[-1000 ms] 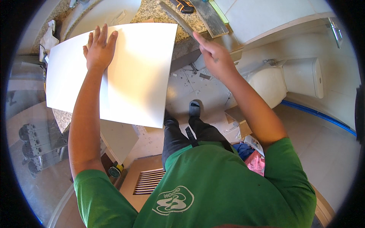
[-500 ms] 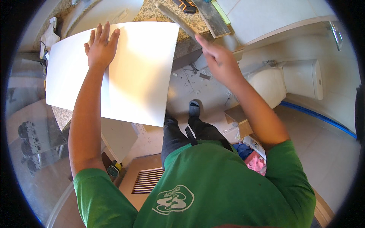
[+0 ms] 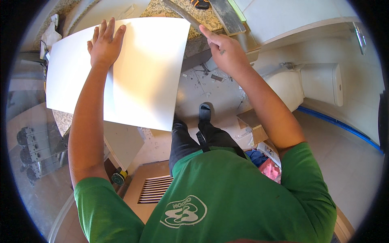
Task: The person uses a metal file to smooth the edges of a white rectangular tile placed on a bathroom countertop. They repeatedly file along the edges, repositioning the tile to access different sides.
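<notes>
A large white panel [image 3: 148, 77] lies over the granite countertop [image 3: 156, 9] on the left, its right edge hanging out past the stone. My left hand [image 3: 106, 47] rests flat near the panel's far edge, fingers spread. In my right hand [image 3: 227, 54] is a long grey file [image 3: 182, 13], its handle hidden in my closed fingers and my index finger stretched along it. The file slants away to the left by the panel's far right corner; whether it touches the edge I cannot tell.
A black and orange tool [image 3: 200, 3] and a grey strip [image 3: 227, 17] lie on the counter. At right stands a white toilet [image 3: 322, 83]. Scraps litter the floor by my sandal [image 3: 205, 107]. A louvred wooden panel [image 3: 156, 189] and a yellow-black round object [image 3: 119, 177] sit low left.
My right hand and the file have moved slightly farther away and left along the panel's corner. My left hand stays on the panel; the whole view has shifted a little.
</notes>
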Demonstrator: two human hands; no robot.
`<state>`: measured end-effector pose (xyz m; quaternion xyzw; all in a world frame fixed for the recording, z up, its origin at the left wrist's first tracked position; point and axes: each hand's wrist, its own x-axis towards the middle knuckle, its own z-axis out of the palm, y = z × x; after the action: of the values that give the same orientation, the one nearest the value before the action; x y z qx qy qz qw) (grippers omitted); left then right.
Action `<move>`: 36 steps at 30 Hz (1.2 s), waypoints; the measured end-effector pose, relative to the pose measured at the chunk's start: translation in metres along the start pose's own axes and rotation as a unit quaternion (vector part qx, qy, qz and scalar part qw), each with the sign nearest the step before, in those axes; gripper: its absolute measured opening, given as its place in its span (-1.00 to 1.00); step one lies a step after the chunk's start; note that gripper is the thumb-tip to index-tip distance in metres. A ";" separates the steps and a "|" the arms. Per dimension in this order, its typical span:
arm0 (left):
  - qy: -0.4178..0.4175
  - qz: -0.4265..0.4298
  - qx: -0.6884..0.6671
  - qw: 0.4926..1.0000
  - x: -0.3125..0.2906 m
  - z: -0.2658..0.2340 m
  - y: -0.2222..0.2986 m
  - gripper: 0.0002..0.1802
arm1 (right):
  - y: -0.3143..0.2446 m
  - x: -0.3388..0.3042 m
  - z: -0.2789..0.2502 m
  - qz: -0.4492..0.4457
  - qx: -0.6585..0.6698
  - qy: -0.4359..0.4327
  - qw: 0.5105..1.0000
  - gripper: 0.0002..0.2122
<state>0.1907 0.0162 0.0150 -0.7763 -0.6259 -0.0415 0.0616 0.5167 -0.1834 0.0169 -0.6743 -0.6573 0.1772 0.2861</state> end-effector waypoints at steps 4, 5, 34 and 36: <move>0.005 0.004 -0.017 1.000 -0.001 0.000 -0.001 -0.16 | -0.015 -0.052 -0.014 0.035 0.018 -0.038 0.999 -0.44; 0.006 0.005 -0.020 1.000 -0.001 0.001 -0.001 -0.15 | -0.022 -0.067 -0.016 0.035 0.033 -0.049 0.998 -0.45; -0.062 0.028 0.024 0.997 0.001 -0.009 0.042 -0.07 | -0.003 -0.059 -0.020 0.156 0.217 0.030 0.963 -0.57; -0.037 0.117 0.016 0.992 -0.014 -0.007 0.094 -0.05 | -0.002 -0.080 -0.023 0.167 0.249 0.061 0.952 -0.57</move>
<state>0.2791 -0.0182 0.0155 -0.8443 -0.5330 0.0048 0.0556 0.5238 -0.2663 0.0249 -0.6909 -0.4517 0.3393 0.4510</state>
